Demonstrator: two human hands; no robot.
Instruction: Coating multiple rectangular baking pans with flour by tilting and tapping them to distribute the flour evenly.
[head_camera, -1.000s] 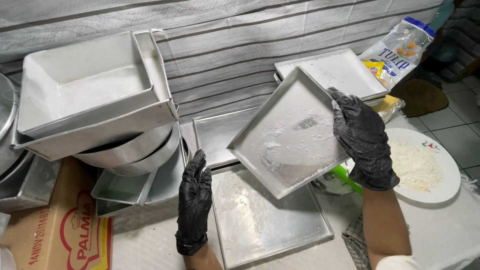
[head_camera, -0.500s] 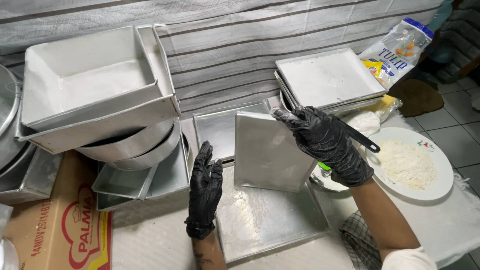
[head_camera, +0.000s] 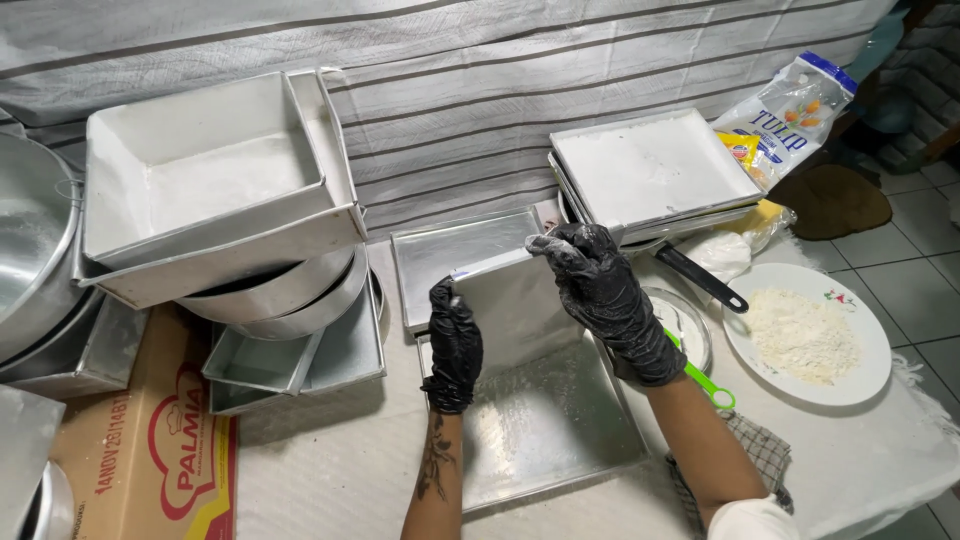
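Note:
Both my hands wear black gloves dusted with flour. They hold a square metal baking pan (head_camera: 520, 305) upright on its edge, over a larger flat metal tray (head_camera: 560, 430) lying on the cloth. My left hand (head_camera: 453, 345) grips the pan's left side. Over its top right corner closes my right hand (head_camera: 605, 300). Flour specks dot the tray below.
Floured square pans (head_camera: 650, 170) are stacked at the back right, next to a flour bag (head_camera: 790, 105). A white plate of flour (head_camera: 810, 335) sits at the right. Tilted pans and round tins (head_camera: 220, 190) pile up at the left, above a cardboard box (head_camera: 150, 450). Another tray (head_camera: 450, 250) lies behind.
The pan was tilted up in my right hand alone; it has swung down to stand on edge over the tray, and my left hand has risen from the tray to grip it.

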